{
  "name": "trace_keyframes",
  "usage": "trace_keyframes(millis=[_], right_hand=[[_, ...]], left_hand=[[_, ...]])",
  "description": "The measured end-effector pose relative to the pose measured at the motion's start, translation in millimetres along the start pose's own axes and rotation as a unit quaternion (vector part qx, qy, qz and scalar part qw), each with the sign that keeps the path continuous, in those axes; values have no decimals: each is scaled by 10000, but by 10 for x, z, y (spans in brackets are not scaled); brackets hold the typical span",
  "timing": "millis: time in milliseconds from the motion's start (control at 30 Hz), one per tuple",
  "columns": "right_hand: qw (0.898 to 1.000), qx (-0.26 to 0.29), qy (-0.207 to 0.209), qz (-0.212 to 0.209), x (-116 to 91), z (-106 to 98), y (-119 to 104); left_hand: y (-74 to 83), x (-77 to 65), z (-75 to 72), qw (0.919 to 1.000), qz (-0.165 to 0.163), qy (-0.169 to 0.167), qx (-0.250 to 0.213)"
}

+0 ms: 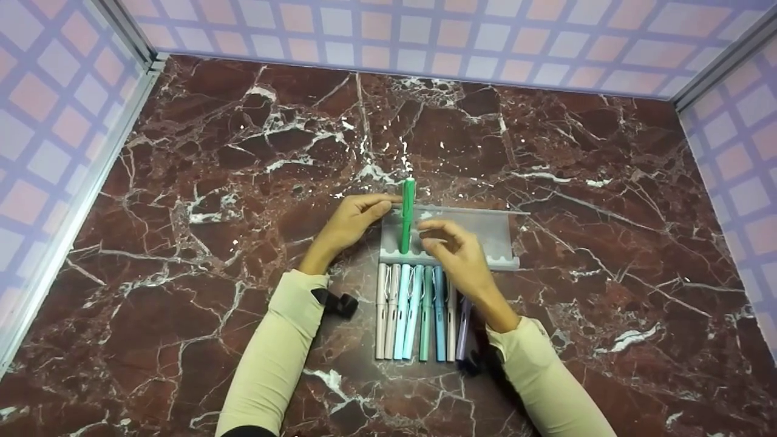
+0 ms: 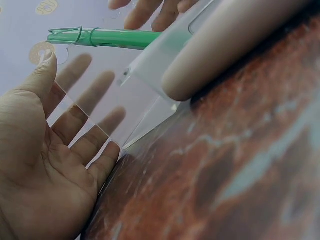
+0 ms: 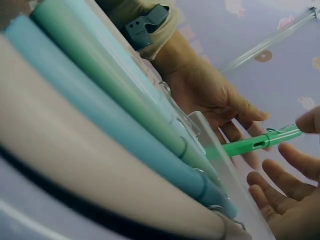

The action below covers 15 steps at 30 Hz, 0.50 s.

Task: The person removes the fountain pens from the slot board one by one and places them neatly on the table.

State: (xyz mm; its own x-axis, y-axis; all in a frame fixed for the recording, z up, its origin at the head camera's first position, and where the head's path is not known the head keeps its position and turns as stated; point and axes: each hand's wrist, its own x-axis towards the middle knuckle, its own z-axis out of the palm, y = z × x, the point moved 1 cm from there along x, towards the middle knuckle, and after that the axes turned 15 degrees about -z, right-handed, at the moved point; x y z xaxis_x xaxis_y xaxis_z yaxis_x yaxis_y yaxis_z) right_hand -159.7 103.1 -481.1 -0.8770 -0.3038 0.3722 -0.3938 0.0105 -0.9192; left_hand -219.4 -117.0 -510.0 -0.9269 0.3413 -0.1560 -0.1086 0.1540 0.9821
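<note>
A bright green pen point(image 1: 407, 215) stands upright at the notched front edge of a clear plastic pen holder point(image 1: 485, 237). My left hand point(image 1: 358, 218) is at the holder's left end. In the left wrist view, that hand's straight fingers point(image 2: 82, 120) lie behind the transparent panel, and its thumb is near the pen's clip end. On the pen's other side, my right hand point(image 1: 458, 249) is held with thumb and fingers apart. The right wrist view has its fingers point(image 3: 285, 185) loosely bent close to the green pen point(image 3: 250, 145), with a gap between.
Several capped pens point(image 1: 423, 315) in grey, light blue, green, blue and purple lie side by side in front of the holder, under the right forearm. The marbled tabletop point(image 1: 243, 152) is bounded by patterned panels point(image 1: 364, 30) at the back and sides.
</note>
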Motion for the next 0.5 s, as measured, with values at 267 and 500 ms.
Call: trace_keyframes(millis=[267, 500], right_hand=[[9876, -688, -1399, -182, -21, -15, -6], [9751, -907, -2022, -127, -32, -27, -3]], left_hand=[[-5, -1, -3, 9999, 65, 7, 84], [-11, -20, -13, 9997, 134, 58, 218]])
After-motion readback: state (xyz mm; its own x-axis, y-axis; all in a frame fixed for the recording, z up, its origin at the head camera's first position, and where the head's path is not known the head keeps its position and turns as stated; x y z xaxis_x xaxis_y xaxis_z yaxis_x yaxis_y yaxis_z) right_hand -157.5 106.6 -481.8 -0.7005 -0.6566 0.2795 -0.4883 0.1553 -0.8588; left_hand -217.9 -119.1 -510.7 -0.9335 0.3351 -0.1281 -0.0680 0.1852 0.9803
